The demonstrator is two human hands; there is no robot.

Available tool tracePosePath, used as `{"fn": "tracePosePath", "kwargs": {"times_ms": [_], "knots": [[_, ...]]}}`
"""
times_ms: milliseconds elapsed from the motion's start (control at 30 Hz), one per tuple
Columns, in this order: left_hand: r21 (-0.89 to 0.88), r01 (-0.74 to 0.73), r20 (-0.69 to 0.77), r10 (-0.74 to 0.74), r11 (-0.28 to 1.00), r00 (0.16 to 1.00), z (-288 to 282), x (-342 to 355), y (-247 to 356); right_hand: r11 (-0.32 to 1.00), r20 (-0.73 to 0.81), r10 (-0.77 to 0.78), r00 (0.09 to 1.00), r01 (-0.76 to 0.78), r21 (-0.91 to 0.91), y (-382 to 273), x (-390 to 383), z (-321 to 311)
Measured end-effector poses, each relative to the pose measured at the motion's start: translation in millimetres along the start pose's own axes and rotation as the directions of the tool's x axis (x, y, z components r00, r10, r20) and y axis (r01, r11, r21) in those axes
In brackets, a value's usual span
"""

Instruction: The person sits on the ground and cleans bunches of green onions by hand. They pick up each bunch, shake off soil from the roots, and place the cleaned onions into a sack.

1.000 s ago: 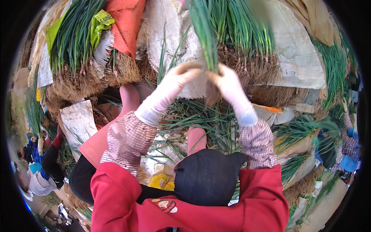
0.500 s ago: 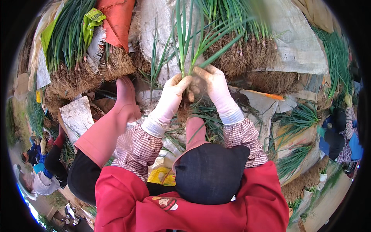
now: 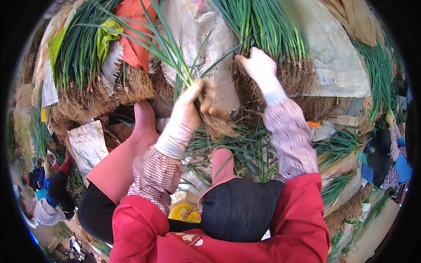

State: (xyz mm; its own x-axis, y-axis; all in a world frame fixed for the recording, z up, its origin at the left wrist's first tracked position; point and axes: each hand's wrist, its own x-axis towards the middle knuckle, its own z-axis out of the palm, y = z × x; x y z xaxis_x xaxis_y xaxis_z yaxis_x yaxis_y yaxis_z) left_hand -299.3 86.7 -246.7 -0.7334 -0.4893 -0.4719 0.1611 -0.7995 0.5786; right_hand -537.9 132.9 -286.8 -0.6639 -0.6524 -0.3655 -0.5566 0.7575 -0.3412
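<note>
The left hand (image 3: 189,107), in a pale glove, is closed around a small bunch (image 3: 180,59) of spring onions, fingers and thumb pressed together on the stems just above the roots. The bunch is tilted: its green leaves fan out to the far left, and its brown roots (image 3: 219,125) hang to the near right of the fist. It is held above the ground, in front of the person and left of the middle.

The right hand (image 3: 259,65), gloved too, reaches farther out, to the near left edge of the right pile (image 3: 274,33), where stems meet roots. Its thumb is raised and its forefinger points left; I cannot tell whether the fingers pinch a stalk. The pile lies with leaves far and roots near, beside a white sheet (image 3: 337,61).

Between this pile and the left pile (image 3: 81,52) lies pale sacking (image 3: 217,57). An orange sack (image 3: 136,50) and a green bag (image 3: 107,37) lie by the left pile.

Nearer, loose leaves (image 3: 247,151) are strewn around the right boot (image 3: 223,166). The left boot (image 3: 144,122), also pink, stands farther out, with a pale board (image 3: 87,140) to its left. A yellow bag (image 3: 184,212) lies between the legs. Smaller heaps (image 3: 337,144) lie to the right, and other people sit or crouch at both edges.
</note>
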Motion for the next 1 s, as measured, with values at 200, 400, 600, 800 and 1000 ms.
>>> {"fn": "tracePosePath", "kwargs": {"times_ms": [200, 400, 600, 800, 1000], "knots": [[0.051, 0.201, 0.09, -0.205, 0.978, 0.975, -2.0, -11.9, -6.5, 0.997, -0.224, -0.077, 0.972, 0.081, 0.005, 30.3, 34.3, 9.0], [0.061, 0.184, 0.068, -0.188, 0.981, 0.98, 11.3, 6.7, -34.9, 0.881, -0.301, -0.245, 0.922, 0.083, -0.465, 7.8, 25.2, 40.5], [0.242, 0.107, 0.063, -0.126, 0.964, 0.99, 14.5, -14.2, -18.7, 0.971, -0.315, -0.155, 0.936, 0.203, 0.126, 12.8, 5.9, -15.4], [0.262, 0.049, 0.023, -0.057, 0.964, 0.998, 3.5, -11.1, -19.2, 0.911, -0.331, -0.11, 0.937, 0.229, 0.344, 46.4, -71.5, -23.9], [0.382, 0.049, -0.09, -0.015, 0.923, 0.996, 18.8, 12.9, -46.1, 0.766, -0.391, -0.332, 0.858, 0.487, 0.419, 6.5, -158.8, 43.4]]}}
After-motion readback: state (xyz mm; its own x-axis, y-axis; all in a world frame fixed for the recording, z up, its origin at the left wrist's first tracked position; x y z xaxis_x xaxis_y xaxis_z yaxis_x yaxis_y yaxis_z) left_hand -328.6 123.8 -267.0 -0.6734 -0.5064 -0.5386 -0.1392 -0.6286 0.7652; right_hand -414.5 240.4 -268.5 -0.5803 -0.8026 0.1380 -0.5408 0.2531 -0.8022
